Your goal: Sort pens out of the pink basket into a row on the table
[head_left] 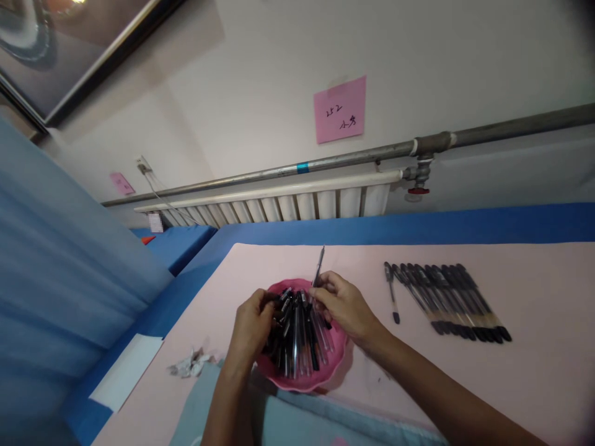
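Note:
A pink scalloped bowl (341, 353) holds many clear-barrelled pens and black caps (297, 334). Between the thumb and fingers of my right hand (341, 303), over the bowl's far right rim, is a slim pen (318, 266), its tip pointing up and away and its lower end hidden by the fingers. My left hand (252, 325) is at the bowl's left rim with fingers curled in among the dark pen parts; what they pinch is hidden. Right of the bowl, a row of capped pens (450, 303) lies side by side, with a single capped pen (392, 292) slightly apart at its left.
A pink sheet (362, 263) covers the blue table (297, 233). Crumpled clear plastic (191, 362) lies left of the bowl, and white paper (126, 371) rests at the left edge. Behind are a radiator (288, 205) and a pipe (264, 175); a blue curtain (60, 266) hangs left.

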Available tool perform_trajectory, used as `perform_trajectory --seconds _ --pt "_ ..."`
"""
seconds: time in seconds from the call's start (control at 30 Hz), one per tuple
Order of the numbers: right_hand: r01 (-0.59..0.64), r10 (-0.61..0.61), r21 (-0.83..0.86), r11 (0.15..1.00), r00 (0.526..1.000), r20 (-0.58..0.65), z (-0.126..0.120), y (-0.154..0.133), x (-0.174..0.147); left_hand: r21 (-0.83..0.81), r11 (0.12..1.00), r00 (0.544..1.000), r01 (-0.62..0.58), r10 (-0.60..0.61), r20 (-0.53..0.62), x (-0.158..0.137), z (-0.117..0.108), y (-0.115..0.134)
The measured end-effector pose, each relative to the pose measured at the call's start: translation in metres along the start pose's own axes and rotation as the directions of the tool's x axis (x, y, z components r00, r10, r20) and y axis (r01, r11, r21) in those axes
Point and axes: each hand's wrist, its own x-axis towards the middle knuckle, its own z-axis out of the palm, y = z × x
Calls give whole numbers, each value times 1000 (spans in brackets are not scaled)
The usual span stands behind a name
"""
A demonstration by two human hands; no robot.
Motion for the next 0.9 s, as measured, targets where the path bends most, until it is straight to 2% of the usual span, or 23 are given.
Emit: perform_trajectory --seconds 0.1,0.33,0.57,0.9 --pt "-2 2 2 1000 1000 4 0 2 1 85 996 996 -2 10 -93 3 -6 -2" --pt "-6 6 2 1000 1000 19 -1 4 2 316 948 989 -42 85 -121 3 -4 -3" --pt "-2 2 -4 1000 999 37 -1 2 0 469 875 990 -123 138 2 0 -2 1" --pt "-3 3 12 1000 997 71 0 -4 -2 489 863 991 -126 130 26 1 1 -3"
